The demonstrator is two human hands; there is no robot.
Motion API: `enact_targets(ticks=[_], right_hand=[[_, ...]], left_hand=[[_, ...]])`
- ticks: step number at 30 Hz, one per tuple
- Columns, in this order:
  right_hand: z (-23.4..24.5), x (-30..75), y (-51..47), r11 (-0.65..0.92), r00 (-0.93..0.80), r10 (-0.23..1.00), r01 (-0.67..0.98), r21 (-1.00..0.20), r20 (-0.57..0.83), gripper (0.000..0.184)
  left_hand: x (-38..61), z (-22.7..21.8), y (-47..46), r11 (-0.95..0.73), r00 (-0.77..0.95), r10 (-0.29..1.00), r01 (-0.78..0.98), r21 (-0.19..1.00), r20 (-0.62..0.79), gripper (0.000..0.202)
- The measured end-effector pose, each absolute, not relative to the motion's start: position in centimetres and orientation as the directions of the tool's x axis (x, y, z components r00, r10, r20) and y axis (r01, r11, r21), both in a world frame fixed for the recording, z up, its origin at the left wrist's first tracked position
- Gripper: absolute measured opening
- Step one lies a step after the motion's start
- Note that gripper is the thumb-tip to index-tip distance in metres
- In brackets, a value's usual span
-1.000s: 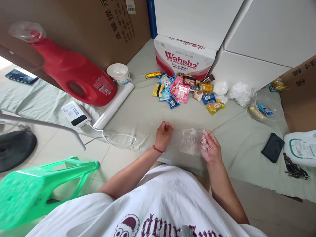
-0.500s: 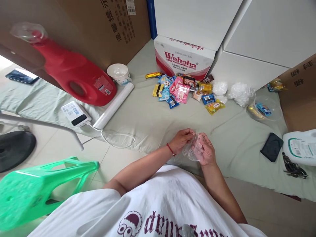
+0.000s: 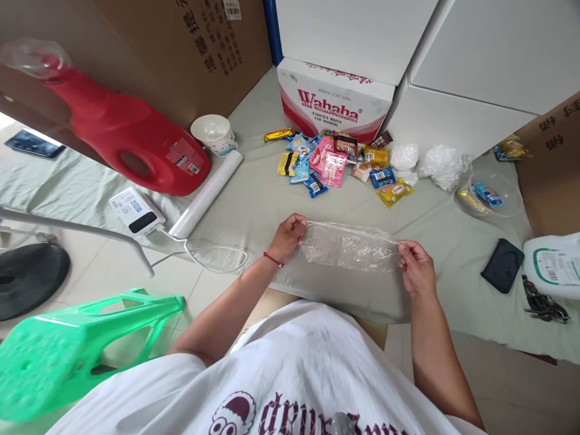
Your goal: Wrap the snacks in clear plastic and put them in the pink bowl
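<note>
A clear, thin plastic food cover (image 3: 351, 246) is stretched sideways between my hands, its upper edge pulled into a nearly straight line and its film hanging below, crinkled. My left hand (image 3: 287, 240), with a red cord at the wrist, pinches its left end. At the opposite end, the fingers of my right hand (image 3: 415, 267) are closed on the edge. Just beyond lies a pile of small wrapped snacks (image 3: 333, 168) on the pale green sheet (image 3: 254, 208). Two crumpled clumps of clear plastic (image 3: 441, 164) rest to the right of the snacks.
Behind the snacks stands a Wahaha carton (image 3: 333, 106). Leftward are a red jug (image 3: 140, 142), a paper bowl (image 3: 214, 134), a white roll (image 3: 206, 196) and a power bank (image 3: 136, 211). Rightward sit a clear bowl (image 3: 507, 196) with snacks and a black phone-like object (image 3: 502, 266). A green stool (image 3: 49, 353) is low left.
My hands have moved apart, left hand to the left and right hand to the right. The bunched plastic cover is now drawn out wide between them.
</note>
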State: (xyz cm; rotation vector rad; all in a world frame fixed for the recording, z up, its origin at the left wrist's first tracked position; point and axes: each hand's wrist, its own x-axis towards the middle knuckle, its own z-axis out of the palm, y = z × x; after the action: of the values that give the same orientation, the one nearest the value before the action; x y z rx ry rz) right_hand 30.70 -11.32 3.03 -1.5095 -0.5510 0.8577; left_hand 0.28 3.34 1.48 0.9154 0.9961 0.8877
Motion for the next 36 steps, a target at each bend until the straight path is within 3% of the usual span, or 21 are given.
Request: enact_targets(ticks=[3, 5, 8, 10, 13, 14, 16, 19, 21, 23, 25, 27, 30, 32, 36], right_hand=[[2.9, 30.9, -10.3, -0.168, 0.606, 0.785, 0.004, -0.986, -0.131, 0.035], [3.6, 30.5, -9.8, -0.177, 0.590, 0.805, 0.144, -0.974, -0.058, 0.031], [5.3, 29.0, -10.2, -0.157, 0.524, 0.846, 0.422, -0.893, 0.099, 0.025], [6.4, 27.6, -11.1, -0.109, 0.439, 0.875, 0.589, -0.801, 0.204, 0.022], [7.1, 25.2, -12.8, -0.010, 0.272, 0.920, 0.736, -0.677, 0.282, 0.020], [7.0, 24.5, -13.3, 0.024, 0.210, 0.936, 0.763, -0.646, 0.283, 0.021], [6.7, 23.3, -14.3, 0.085, 0.096, 0.962, 0.786, -0.613, 0.257, 0.024], [6.1, 22.6, -15.5, 0.102, 0.020, 0.986, 0.714, -0.693, 0.166, 0.022], [6.0, 22.8, -16.1, 0.051, 0.086, 0.988, 0.595, -0.802, 0.127, 0.022], [5.7, 23.5, -16.2, -0.031, 0.341, 0.927, 0.489, -0.872, 0.158, 0.028], [5.0, 24.6, -15.3, -0.139, 0.631, 0.752, 0.432, -0.891, 0.189, 0.030], [3.9, 25.8, -13.5, -0.248, 0.765, 0.628, 0.369, -0.896, 0.141, 0.035], [2.3, 26.8, -9.9, -0.347, 0.683, 0.719, 0.196, -0.917, -0.127, 0.053], [1.8, 27.0, -8.0, -0.381, 0.558, 0.779, 0.063, -0.922, -0.284, 0.047], [2.1, 26.9, -6.7, -0.322, 0.564, 0.766, -0.076, -0.944, -0.307, 0.037]], left_hand=[[-0.2, 1.3, 4.2, 0.222, 0.182, 0.956, 0.065, 0.973, -0.230, 0.020], [-0.2, 2.2, 4.0, 0.093, 0.007, 0.995, 0.221, 0.971, -0.097, 0.015], [1.0, 4.9, 2.0, -0.022, -0.096, 0.994, 0.274, 0.961, 0.050, 0.014], [2.5, 6.7, 0.1, 0.103, 0.138, 0.983, 0.151, 0.983, -0.124, 0.021], [5.7, 7.8, -2.1, 0.558, 0.522, 0.687, 0.066, 0.827, -0.505, 0.051], [6.9, 7.6, -2.4, 0.640, 0.544, 0.623, 0.059, 0.766, -0.562, 0.052], [9.1, 6.6, -2.7, 0.673, 0.510, 0.626, 0.028, 0.739, -0.590, 0.046], [11.5, 4.4, -2.9, 0.588, 0.458, 0.722, -0.011, 0.809, -0.519, 0.034], [12.3, 3.2, -3.1, 0.558, 0.436, 0.754, -0.031, 0.829, -0.491, 0.029], [12.6, 2.4, -3.4, 0.512, 0.394, 0.796, -0.032, 0.858, -0.460, 0.025], [12.6, 2.0, -3.7, 0.404, 0.357, 0.856, -0.010, 0.915, -0.374, 0.023], [12.4, 2.0, -4.1, 0.255, 0.343, 0.907, 0.023, 0.967, -0.247, 0.022], [11.8, 2.0, -4.4, 0.092, 0.363, 0.926, 0.047, 0.995, -0.103, 0.021], [10.8, 2.1, -4.0, 0.058, 0.341, 0.937, 0.054, 0.997, -0.073, 0.021], [6.1, 1.9, -1.5, 0.100, 0.103, 0.988, 0.131, 0.986, -0.114, 0.021]])
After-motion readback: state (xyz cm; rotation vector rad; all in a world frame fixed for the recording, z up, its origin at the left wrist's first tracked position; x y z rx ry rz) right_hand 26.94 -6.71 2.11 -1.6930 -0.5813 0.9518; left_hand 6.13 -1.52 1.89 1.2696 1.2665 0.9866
